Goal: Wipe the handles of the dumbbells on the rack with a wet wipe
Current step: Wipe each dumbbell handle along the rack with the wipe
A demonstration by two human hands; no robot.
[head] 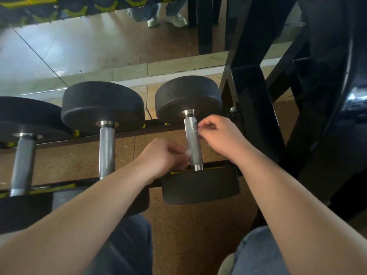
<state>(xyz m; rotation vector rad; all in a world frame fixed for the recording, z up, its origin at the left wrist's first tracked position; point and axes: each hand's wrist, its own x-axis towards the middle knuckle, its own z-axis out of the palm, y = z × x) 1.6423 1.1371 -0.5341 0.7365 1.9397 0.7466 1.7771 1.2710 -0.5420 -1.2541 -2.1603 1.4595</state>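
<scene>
Three black dumbbells lie across the low rack (139, 133). The right dumbbell (188, 98) has a knurled steel handle (192, 139) between its two heads. My left hand (164, 157) sits at the handle's lower left and pinches a small white wet wipe (188, 152) against it. My right hand (218, 135) is at the handle's upper right, fingers curled and pinching a small white bit that touches the steel. The middle dumbbell (103, 108) and the left dumbbell (25, 116) lie untouched to the left.
A black rack upright (252, 108) and dark frame stand close on the right. A wall mirror (99, 46) behind the rack reflects floor tiles and someone's shoes. Cork-coloured floor (188, 235) lies below, with my knees in jeans at the bottom.
</scene>
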